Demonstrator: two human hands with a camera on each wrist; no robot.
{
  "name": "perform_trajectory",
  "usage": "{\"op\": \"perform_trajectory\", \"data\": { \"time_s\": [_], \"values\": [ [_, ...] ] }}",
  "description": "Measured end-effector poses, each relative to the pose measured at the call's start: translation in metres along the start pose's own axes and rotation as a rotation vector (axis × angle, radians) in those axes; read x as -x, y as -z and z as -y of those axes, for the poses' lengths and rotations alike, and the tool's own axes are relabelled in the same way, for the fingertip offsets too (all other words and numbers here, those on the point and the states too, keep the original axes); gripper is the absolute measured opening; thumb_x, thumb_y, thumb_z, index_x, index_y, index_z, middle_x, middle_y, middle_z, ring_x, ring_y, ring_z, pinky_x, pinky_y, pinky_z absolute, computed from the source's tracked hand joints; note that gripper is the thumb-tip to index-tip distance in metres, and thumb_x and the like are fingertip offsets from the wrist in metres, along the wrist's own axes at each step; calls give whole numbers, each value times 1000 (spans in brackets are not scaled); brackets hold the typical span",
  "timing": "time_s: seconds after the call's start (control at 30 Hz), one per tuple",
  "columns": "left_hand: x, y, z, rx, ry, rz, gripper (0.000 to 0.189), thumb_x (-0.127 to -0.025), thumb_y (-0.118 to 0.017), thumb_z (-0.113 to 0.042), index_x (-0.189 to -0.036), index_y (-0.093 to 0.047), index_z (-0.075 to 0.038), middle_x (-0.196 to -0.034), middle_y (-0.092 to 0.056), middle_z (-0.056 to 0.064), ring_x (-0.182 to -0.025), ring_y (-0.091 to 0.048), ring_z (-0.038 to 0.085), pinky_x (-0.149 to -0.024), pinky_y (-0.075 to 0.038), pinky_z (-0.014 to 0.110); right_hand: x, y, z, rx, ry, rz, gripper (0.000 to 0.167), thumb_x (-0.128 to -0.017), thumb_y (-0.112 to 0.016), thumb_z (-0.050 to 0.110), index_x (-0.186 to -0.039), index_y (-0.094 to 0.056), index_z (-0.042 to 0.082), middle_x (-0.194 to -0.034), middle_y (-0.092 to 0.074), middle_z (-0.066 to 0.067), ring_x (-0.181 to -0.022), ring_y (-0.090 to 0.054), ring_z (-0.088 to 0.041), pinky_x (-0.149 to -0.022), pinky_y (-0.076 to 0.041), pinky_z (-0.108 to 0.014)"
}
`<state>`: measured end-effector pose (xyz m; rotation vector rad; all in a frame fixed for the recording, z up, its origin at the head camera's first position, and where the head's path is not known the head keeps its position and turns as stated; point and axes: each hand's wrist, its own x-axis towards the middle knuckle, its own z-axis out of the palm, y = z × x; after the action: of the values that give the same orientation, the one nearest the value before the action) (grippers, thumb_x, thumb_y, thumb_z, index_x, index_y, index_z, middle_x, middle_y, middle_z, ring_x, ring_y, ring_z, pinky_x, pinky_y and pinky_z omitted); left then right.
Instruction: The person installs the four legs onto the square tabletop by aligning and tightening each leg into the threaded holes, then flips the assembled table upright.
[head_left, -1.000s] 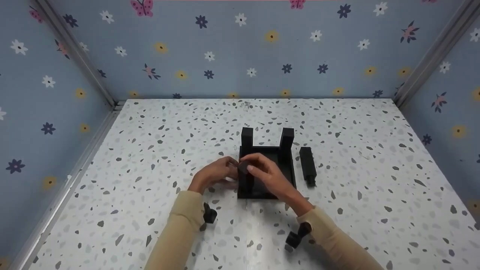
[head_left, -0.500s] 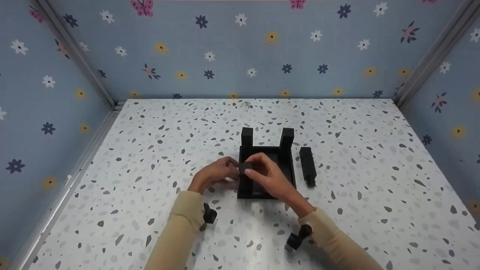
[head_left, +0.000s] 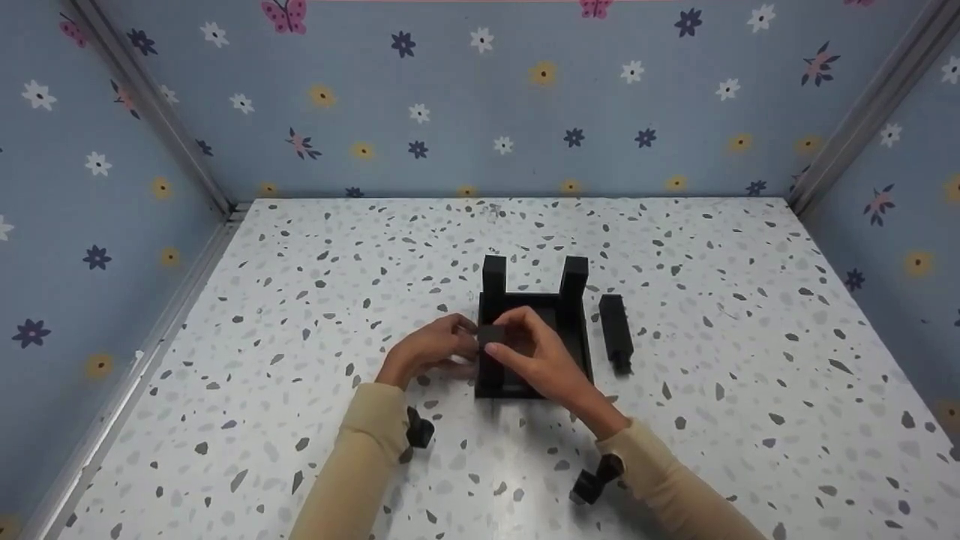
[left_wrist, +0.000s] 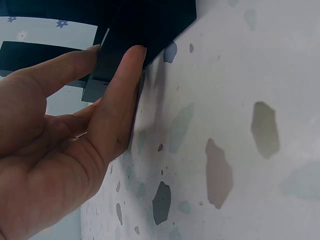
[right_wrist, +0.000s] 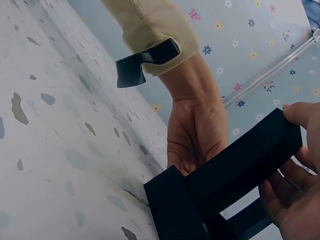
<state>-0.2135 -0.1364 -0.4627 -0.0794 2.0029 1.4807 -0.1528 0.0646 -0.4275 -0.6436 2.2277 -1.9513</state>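
A black upturned tabletop with a raised rim lies on the speckled table, two square legs standing at its far corners. Over its near left corner stands a third black leg. My right hand pinches the upper end of this leg between thumb and fingers. At the left side of the tabletop, my left hand holds the side wall, one fingertip on the outer face and another at the edge in the left wrist view. The joint under the leg is hidden in the head view.
One loose black leg with a narrow peg lies right of the tabletop. Flower-patterned panels enclose the speckled table at the back and both sides. Each wrist wears a small black camera mount.
The right hand has turned the held leg slightly, and its thumb has shifted a little left and down. The left hand and the loose leg have stayed put.
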Motion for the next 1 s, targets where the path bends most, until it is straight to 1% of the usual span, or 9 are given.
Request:
{"op": "perform_trajectory", "data": {
  "time_s": [0.1, 0.23, 0.37, 0.47, 0.57, 0.67, 0.73, 0.9, 1.0],
  "values": [
    [0, 0, 1, -5, -1, -5, 47, -82, -65, -10, -127, -50, -11, -112, -64, 11, -101, -65, 25, -93, -49, 42, -2, 1, -13, 3, 13, -4, 29, -95, -59, 12, -120, -51, 2, -115, -56, -11, -100, -57, -17, -88, -51, -28],
    [0, -1, 1, -2, -12, -5, 48, -82, -66, -11, -126, -49, -9, -113, -62, 11, -101, -64, 25, -93, -49, 41, -4, 1, -19, -68, 30, -5, 26, -99, -50, 12, -122, -51, 0, -121, -53, -17, -104, -54, -16, -91, -49, -27],
    [-1, -2, 1, -6, -25, -5, 48, -83, -66, -11, -127, -49, -7, -114, -60, 13, -102, -62, 25, -91, -53, 38, -6, 2, -21, -155, 22, 13, 28, -98, -51, 15, -121, -53, -1, -118, -53, -17, -102, -54, -18, -90, -48, -27],
    [-1, -1, 0, -9, -23, -4, 47, -82, -65, -9, -127, -49, -7, -114, -60, 13, -102, -62, 25, -90, -53, 37, -8, 2, -21, -208, 14, 39, 31, -97, -53, 15, -123, -53, -1, -121, -54, -16, -105, -54, -19, -93, -48, -29],
    [-1, -1, 0, -5, -25, -2, 47, -82, -64, -6, -127, -49, -7, -114, -60, 14, -102, -62, 26, -90, -54, 38, -10, 3, -21, -242, 19, 81, 35, -96, -52, 15, -128, -53, 0, -128, -53, -19, -114, -53, -22, -100, -45, -33],
    [-1, -1, 0, -1, -25, -1, 46, -83, -63, -5, -127, -49, -6, -116, -59, 14, -102, -62, 26, -89, -54, 37, -11, 3, -21, -240, 25, 134, 37, -98, -49, 17, -131, -53, 0, -134, -51, -23, -123, -51, -22, -106, -41, -35],
    [-1, -1, 0, -2, -24, -2, 47, -84, -64, -6, -129, -48, -6, -117, -59, 14, -102, -63, 25, -88, -55, 37, -11, 3, -20, -226, 30, 159, 37, -99, -46, 17, -131, -53, 0, -136, -51, -23, -125, -50, -22, -108, -40, -35],
    [0, 0, -1, -14, -26, 1, 51, -86, -65, -11, -133, -45, -7, -117, -60, 13, -101, -64, 25, -90, -54, 38, -11, 4, -20, -227, 31, 174, 36, -99, -47, 19, -128, -55, -2, -133, -52, -24, -119, -53, -22, -103, -43, -35],
    [1, 0, -1, -33, -22, -3, 48, -87, -65, -15, -131, -47, -9, -116, -60, 12, -102, -63, 25, -93, -52, 39, -10, 3, -19, -248, 30, 166, 36, -98, -49, 18, -127, -54, -2, -131, -50, -27, -112, -53, -21, -97, -45, -33]
  ]
}}
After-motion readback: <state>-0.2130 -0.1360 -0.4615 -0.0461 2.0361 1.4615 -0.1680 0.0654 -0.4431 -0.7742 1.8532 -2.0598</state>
